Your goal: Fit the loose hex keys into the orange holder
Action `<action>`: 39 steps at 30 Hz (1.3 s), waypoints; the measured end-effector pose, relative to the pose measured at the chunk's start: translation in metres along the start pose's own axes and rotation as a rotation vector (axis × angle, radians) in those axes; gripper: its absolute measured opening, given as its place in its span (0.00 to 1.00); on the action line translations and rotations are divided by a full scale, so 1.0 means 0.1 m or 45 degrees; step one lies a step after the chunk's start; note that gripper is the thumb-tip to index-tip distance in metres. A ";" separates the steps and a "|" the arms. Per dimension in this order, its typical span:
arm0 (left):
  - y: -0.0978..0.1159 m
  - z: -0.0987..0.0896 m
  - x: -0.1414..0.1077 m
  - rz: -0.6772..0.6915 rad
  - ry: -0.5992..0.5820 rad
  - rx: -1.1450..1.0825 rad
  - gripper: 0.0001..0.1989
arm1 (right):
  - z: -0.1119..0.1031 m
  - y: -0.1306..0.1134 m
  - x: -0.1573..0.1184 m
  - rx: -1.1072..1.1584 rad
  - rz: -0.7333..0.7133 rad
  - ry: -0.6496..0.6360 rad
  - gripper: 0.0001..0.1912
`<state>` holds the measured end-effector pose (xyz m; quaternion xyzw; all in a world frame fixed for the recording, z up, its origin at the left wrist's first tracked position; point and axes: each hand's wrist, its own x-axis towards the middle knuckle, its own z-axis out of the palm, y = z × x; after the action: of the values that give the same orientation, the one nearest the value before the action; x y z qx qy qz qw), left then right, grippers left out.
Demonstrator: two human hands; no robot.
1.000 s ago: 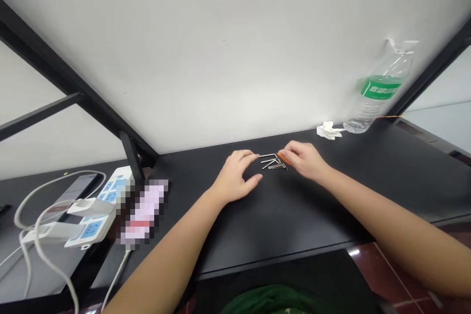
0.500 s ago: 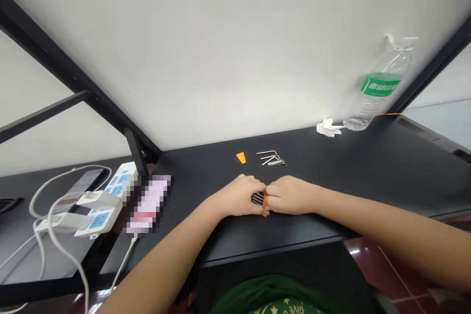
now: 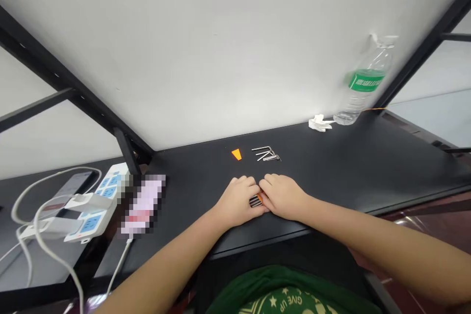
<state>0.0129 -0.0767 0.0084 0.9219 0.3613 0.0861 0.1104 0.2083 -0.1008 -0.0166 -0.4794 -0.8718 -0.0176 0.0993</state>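
Observation:
Both hands meet over the desk near its front edge, around a small orange and black hex key holder (image 3: pixel 256 200) with metallic stripes. My left hand (image 3: pixel 239 201) curls its fingers about the holder from the left. From the right, my right hand (image 3: pixel 281 195) is closed over the other end, touching the left fingers. Most of the holder is hidden by the fingers. Beyond the hands lie several loose L-shaped metal hex keys (image 3: pixel 265 153). Left of the keys, a flat orange trapezoid piece (image 3: pixel 236 154) rests on the desk.
The black desk (image 3: pixel 349 171) ends at a white wall panel. A water bottle (image 3: pixel 364 81) and a crumpled tissue (image 3: pixel 320 123) stand at back right. At left are a blurred-out phone (image 3: pixel 145 203) on a cable and a power strip (image 3: pixel 99 201) with white chargers.
My right hand has turned over the holder, with its fingers now higher and closer to the left hand. Less orange shows. The whole view has shifted slightly.

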 end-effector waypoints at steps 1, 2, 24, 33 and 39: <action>0.02 0.01 0.00 0.001 0.016 0.005 0.15 | 0.02 0.01 -0.01 -0.011 -0.003 0.004 0.12; 0.03 0.02 0.00 -0.006 0.030 0.006 0.14 | 0.03 0.01 -0.01 -0.018 -0.008 0.002 0.12; 0.08 0.02 0.00 -0.112 -0.006 -0.033 0.14 | -0.10 0.50 -0.30 -0.194 0.102 -0.136 0.09; 0.06 0.03 0.02 -0.111 0.029 -0.019 0.15 | -0.31 0.88 -0.38 -0.144 0.145 -0.275 0.11; 0.06 0.03 0.02 -0.110 0.018 -0.005 0.18 | -0.36 0.93 -0.24 -0.136 0.227 -0.341 0.11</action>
<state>0.0190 -0.0802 0.0077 0.9046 0.4013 0.0886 0.1134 0.3043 -0.0756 0.0080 -0.5575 -0.8291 0.0090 -0.0425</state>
